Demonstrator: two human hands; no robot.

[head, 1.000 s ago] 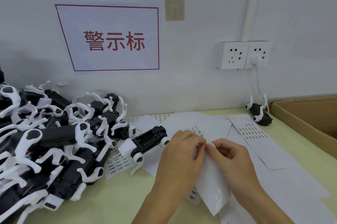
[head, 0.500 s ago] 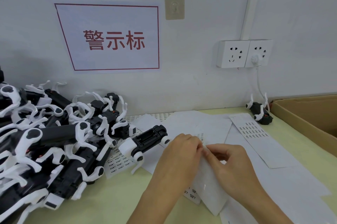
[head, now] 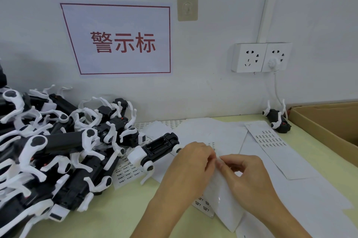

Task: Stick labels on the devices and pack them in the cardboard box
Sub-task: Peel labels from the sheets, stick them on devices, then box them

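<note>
- Two bare hands meet over the pale green table [head: 120,210]: the left hand [head: 190,168] and the right hand [head: 249,177] both pinch the top edge of a glossy label sheet [head: 226,206], fingertips pressed together at the same spot, the sheet lifted and bent below them.
- Whether a single label is between the fingers cannot be told.
- Just left of the left hand lies one black-and-white device [head: 155,150], apart from the heap.
- More label sheets [head: 271,140] are spread flat on the table behind and right of the hands.
- A heap of devices [head: 58,150] covers the table's left side.
- One small device [head: 277,119] sits by the wall, beside the open cardboard box [head: 329,121] at the right edge.
- A red-lettered sign [head: 122,41] and wall sockets [head: 259,57] hang above.
</note>
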